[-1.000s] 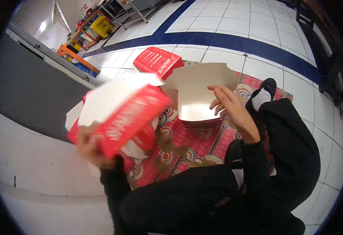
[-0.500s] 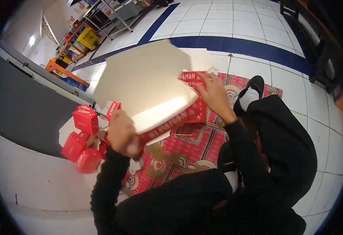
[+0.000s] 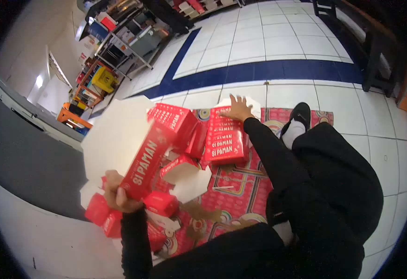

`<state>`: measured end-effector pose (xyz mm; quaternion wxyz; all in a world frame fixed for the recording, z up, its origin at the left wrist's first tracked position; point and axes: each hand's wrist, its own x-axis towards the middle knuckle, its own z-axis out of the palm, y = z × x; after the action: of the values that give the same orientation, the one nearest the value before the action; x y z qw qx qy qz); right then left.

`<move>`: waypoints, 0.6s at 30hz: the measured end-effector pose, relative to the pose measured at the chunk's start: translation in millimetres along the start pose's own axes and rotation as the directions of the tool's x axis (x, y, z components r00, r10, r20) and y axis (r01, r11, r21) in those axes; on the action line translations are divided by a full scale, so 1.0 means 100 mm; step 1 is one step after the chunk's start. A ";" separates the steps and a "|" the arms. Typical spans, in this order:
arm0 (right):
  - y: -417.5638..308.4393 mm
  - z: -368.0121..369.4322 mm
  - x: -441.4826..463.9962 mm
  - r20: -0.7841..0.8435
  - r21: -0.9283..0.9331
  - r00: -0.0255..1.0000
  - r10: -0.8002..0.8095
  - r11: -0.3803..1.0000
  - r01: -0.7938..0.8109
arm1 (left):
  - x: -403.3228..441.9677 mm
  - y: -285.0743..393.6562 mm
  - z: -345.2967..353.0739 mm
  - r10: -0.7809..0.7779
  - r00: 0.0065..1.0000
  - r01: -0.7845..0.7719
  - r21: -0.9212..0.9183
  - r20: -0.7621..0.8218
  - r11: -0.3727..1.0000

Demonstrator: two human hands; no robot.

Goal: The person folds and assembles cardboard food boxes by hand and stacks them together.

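Note:
My left hand (image 3: 119, 193) grips the lower end of a red cardboard food box (image 3: 145, 158) printed "SI PAMAN". The white inside of its raised flaps faces away from the red side. My right hand (image 3: 237, 109) has its fingers spread over the far end of a stack of nested red boxes (image 3: 224, 142), touching or just above it. Between the two hands lie more red boxes (image 3: 180, 122) and an opened carton (image 3: 191, 179) with a white flap. Folded red boxes (image 3: 103, 214) are piled below my left hand, partly hidden by it.
A red patterned mat (image 3: 240, 195) covers the floor under the boxes. My bent legs (image 3: 338, 172) are at the right. A grey panel (image 3: 31, 153) stands at the left. Farther off are a metal rack (image 3: 129, 51), a yellow bin (image 3: 104, 80) and a dark bench (image 3: 375, 60).
My left hand has moved left and down with the food box, which is now tilted upright. My right hand has let go of it and moved up to the stack. The view has shifted slightly.

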<state>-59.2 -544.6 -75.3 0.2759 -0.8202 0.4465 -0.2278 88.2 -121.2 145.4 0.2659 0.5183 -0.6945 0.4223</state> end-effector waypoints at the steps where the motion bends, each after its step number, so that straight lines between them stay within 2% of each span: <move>1: 0.07 -0.01 0.11 0.135 0.020 0.986 0.095 0.995 -0.099 | 0.04 0.01 0.01 -0.006 1.000 0.006 -0.007 0.005 1.000; 2: 0.16 -0.02 0.21 0.122 0.027 0.988 0.091 0.995 -0.095 | 0.10 0.04 0.03 0.017 1.000 -0.016 -0.057 0.025 0.998; 4: 0.37 0.00 0.42 0.425 0.096 0.905 -0.025 0.995 -0.018 | 0.26 0.08 0.03 0.052 0.997 -0.044 -0.111 0.064 0.993; 5: 0.45 -0.01 0.47 0.424 0.090 0.905 -0.021 0.996 -0.019 | 0.33 0.10 0.04 0.069 0.994 -0.057 -0.139 0.083 0.989; 7: 0.46 -0.20 0.34 0.400 0.192 0.897 -0.188 0.974 0.119 | 0.28 0.07 0.08 0.056 0.998 -0.050 -0.191 0.026 0.980; 8: 0.42 -0.36 0.23 0.474 0.216 0.871 -0.133 0.976 0.032 | 0.23 0.04 0.08 0.050 0.999 -0.047 -0.212 0.010 0.976; 9: 0.47 -0.35 0.21 0.476 0.213 0.870 -0.128 0.977 0.027 | 0.16 -0.03 0.02 -0.072 0.990 0.109 -0.327 0.120 0.939; 11: 0.51 -0.34 0.22 0.512 0.264 0.851 -0.113 0.964 -0.031 | 0.03 -0.08 0.02 -0.178 0.955 0.266 -0.417 0.238 0.869; 12: 0.48 -0.37 0.19 0.514 0.261 0.850 -0.114 0.965 -0.029 | 0.14 0.05 0.09 -0.121 0.989 0.143 -0.342 0.085 0.929; 14: 0.43 -0.42 0.06 0.432 0.240 0.883 -0.184 0.967 0.084 | 0.24 0.20 0.12 -0.054 0.997 0.038 -0.242 -0.058 0.970; 15: 0.39 -0.44 0.00 0.438 0.235 0.879 -0.186 0.968 0.087 | 0.26 0.24 0.10 -0.108 0.992 0.086 -0.262 -0.069 0.961; 17: 0.27 -0.52 -0.18 0.377 0.259 0.878 -0.296 0.943 0.207 | 0.26 0.32 0.10 -0.170 0.982 0.141 -0.280 -0.083 0.950; 18: 0.22 -0.56 -0.33 0.301 0.254 0.881 -0.365 0.921 0.295 | 0.27 0.37 0.13 -0.350 0.926 0.261 -0.428 -0.142 0.865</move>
<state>-123.2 -540.0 -52.0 0.3874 -0.8793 0.2193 -0.1695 45.5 -141.9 148.8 0.5038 0.5075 -0.6420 0.2764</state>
